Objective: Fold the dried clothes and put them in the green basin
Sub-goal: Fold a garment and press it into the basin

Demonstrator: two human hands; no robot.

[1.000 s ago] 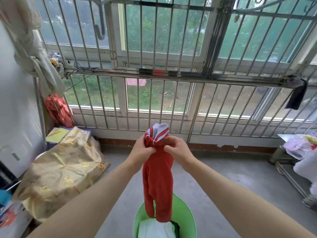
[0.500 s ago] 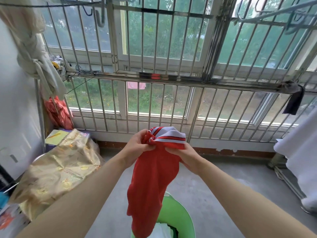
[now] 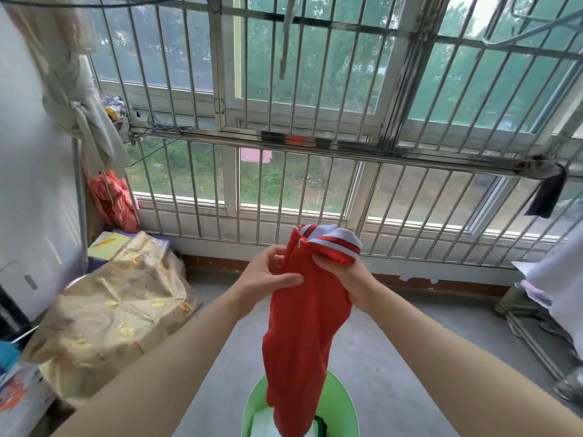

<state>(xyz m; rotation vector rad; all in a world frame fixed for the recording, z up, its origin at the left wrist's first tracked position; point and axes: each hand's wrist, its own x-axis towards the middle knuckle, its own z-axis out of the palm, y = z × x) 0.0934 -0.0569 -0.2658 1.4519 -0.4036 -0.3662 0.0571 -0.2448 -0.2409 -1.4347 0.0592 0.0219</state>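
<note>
Indoors | barred window (image 3: 315,190) | grey floor (image 3: 403,335) | green basin (image 3: 346,402) under red garment (image 3: 303,326)

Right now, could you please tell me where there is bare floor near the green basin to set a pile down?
Bare concrete floor lies right of the green basin, up to the metal rack; a narrower strip runs between the basin and the gold-wrapped bundle. Left of that bundle is crowded, and the basin holds white clothes under the red garment.

Matt red cloth garment (image 3: 303,326), smooth green basin (image 3: 342,402), probably plastic, shiny metal bars (image 3: 315,146)
</note>
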